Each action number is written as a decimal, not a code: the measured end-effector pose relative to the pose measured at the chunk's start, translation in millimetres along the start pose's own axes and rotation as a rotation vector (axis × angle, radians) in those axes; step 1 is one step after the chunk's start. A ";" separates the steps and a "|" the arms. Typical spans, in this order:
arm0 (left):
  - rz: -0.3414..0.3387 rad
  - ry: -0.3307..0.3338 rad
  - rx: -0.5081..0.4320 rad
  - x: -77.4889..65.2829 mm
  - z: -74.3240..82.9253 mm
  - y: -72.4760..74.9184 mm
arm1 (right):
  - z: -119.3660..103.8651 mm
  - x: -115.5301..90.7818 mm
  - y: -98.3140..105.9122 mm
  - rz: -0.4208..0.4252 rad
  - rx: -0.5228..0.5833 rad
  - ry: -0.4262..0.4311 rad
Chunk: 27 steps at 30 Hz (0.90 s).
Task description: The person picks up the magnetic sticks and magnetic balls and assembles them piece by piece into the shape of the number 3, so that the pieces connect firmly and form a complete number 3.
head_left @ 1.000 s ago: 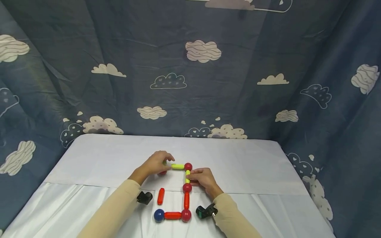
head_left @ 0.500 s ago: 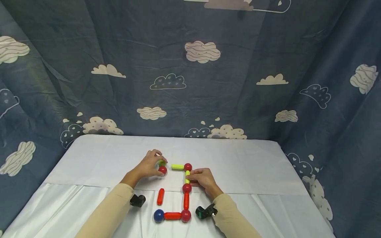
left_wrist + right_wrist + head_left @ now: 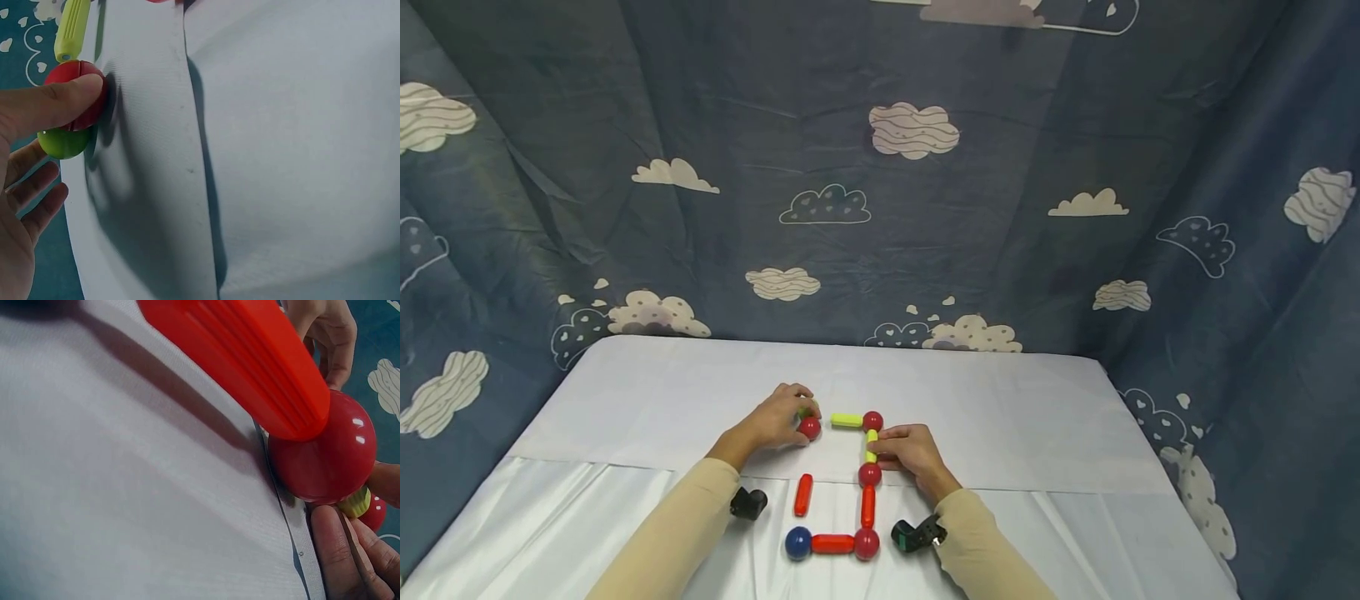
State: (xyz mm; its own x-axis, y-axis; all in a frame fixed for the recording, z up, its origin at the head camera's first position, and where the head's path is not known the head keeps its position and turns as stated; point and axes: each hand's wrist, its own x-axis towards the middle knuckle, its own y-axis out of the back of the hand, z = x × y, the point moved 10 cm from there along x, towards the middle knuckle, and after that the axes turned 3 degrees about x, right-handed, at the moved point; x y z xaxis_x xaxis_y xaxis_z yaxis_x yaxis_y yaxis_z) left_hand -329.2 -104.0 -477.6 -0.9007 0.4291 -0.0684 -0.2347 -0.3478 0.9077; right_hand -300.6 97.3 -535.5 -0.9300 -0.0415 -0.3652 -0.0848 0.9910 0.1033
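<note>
My left hand point(image 3: 772, 419) holds a red ball point(image 3: 809, 428) together with a green ball point(image 3: 64, 144), the thumb lying across the red one. A gap separates these balls from the free end of a yellow-green rod point(image 3: 846, 420), which joins a red corner ball point(image 3: 872, 421). On the right side, my right hand point(image 3: 913, 454) pinches the second yellow-green rod point(image 3: 872, 446), between that corner ball and another red ball point(image 3: 869, 474). In the right wrist view, a red rod point(image 3: 250, 369) meets the near ball point(image 3: 325, 450) beside my fingers.
A red rod point(image 3: 868, 506) runs down to a red ball point(image 3: 867, 544), and one more red rod point(image 3: 832, 544) links that to a blue ball point(image 3: 798, 543). A loose red rod point(image 3: 802, 495) lies above the blue ball. All rest on a white cloth point(image 3: 1037, 417).
My left hand has drawn back a little to the left from the yellow-green rod's end, bringing the red ball into fuller view. The right hand keeps its place.
</note>
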 end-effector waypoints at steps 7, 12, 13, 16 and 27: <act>0.029 0.016 0.011 -0.3 -2.0 0.2 | 1.8 -0.1 -0.7 -0.012 0.023 0.001; 0.055 0.036 0.028 0.1 -3.2 0.4 | 2.3 0.3 -0.4 -0.013 0.024 0.002; 0.058 0.043 0.030 0.6 -3.7 0.1 | 2.0 0.3 -0.3 -0.012 0.023 0.002; 0.066 0.062 0.036 1.4 -4.6 -0.2 | 0.7 0.2 -0.4 -0.012 0.019 0.003; 0.102 0.111 0.052 4.8 -7.1 -2.9 | -1.1 0.2 -1.0 -0.011 0.019 0.014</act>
State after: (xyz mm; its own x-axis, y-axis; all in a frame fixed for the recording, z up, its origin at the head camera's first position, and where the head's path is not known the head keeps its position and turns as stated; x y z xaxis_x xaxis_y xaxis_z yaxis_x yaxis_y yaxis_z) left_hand -335.4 -106.9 -483.5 -0.9544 0.2980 -0.0179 -0.1235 -0.3395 0.9324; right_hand -301.1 96.1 -534.6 -0.9339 -0.0542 -0.3535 -0.0884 0.9928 0.0813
